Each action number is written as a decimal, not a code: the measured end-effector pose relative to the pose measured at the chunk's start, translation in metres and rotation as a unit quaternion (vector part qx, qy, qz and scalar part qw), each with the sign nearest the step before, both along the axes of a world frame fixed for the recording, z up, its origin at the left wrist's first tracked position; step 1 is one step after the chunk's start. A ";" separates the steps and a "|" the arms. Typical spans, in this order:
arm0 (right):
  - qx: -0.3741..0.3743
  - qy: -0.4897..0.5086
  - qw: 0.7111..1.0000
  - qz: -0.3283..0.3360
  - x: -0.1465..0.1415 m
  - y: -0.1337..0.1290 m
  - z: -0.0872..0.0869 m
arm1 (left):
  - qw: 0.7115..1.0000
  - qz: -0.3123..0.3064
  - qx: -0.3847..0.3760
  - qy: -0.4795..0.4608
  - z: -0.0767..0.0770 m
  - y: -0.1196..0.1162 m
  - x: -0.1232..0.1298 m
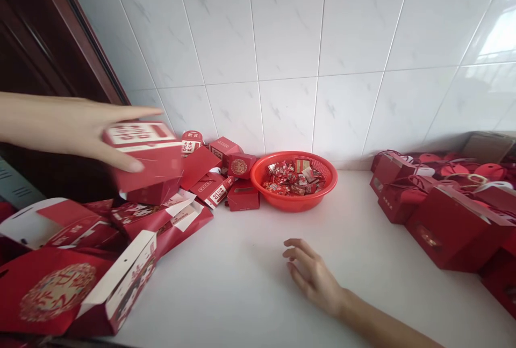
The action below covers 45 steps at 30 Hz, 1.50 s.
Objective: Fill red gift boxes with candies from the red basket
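At the left, my left hand (97, 130) grips a red box (149, 157) with white panels and red characters, thumb below and fingers over its top. The box is slightly blurred and hangs above a pile of red boxes (133, 219). My right hand (312, 275) is over the white table (242, 278), fingers slightly curled and apart, with nothing in it. Beyond it, near the wall, a red plastic basket (293, 203) holds many small wrapped candies (296, 179).
Red gift boxes (451, 230) with cords stand in a group along the right side. A white tiled wall (288, 69) closes off the back. Dark wooden panelling (52, 42) rises at the left. Flattened and part-folded boxes (52, 294) lie at the front left.
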State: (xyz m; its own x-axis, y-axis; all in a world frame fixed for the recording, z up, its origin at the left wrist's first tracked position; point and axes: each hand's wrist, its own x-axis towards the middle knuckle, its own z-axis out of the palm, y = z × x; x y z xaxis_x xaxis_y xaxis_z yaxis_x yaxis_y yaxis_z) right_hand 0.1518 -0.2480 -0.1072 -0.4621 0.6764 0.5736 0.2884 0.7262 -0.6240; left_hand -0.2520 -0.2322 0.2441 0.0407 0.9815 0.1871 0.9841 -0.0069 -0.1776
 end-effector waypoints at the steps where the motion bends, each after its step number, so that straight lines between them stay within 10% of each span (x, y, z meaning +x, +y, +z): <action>1: -0.062 0.028 0.998 0.001 0.002 0.004 0.002 | 0.998 -0.059 -0.021 0.020 -0.002 -0.002 0.034; 4: -0.235 0.135 0.962 0.026 0.015 0.020 0.013 | 0.952 -0.305 -0.019 0.009 -0.042 -0.009 0.139; 8: -0.299 0.229 0.917 0.132 0.043 0.037 0.033 | 0.825 -0.565 0.001 0.004 -0.138 -0.003 0.223; 14: -0.276 0.264 0.913 0.144 0.069 0.045 0.044 | 0.783 -0.619 0.062 0.018 -0.220 0.032 0.240; 22: -0.228 0.209 0.951 0.019 0.061 0.041 0.031 | 0.868 -0.491 -0.012 -0.076 -0.205 0.023 0.264; 30: -0.217 0.180 0.959 0.038 0.062 0.035 0.038 | 0.922 -0.366 -0.121 -0.027 -0.181 0.026 0.286; 45: -0.105 0.150 0.983 -0.024 0.055 0.030 0.037 | 0.895 -0.415 0.092 -0.134 -0.249 0.024 0.269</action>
State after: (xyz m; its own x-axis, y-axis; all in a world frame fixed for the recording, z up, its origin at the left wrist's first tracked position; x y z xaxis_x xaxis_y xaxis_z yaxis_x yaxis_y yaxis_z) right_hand 0.2067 -0.2177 -0.0698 -0.2577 0.8113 0.5248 0.0986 0.5624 -0.8210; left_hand 0.0167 -0.2086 -0.0049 0.6713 0.5855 0.4544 0.6608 -0.7505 -0.0093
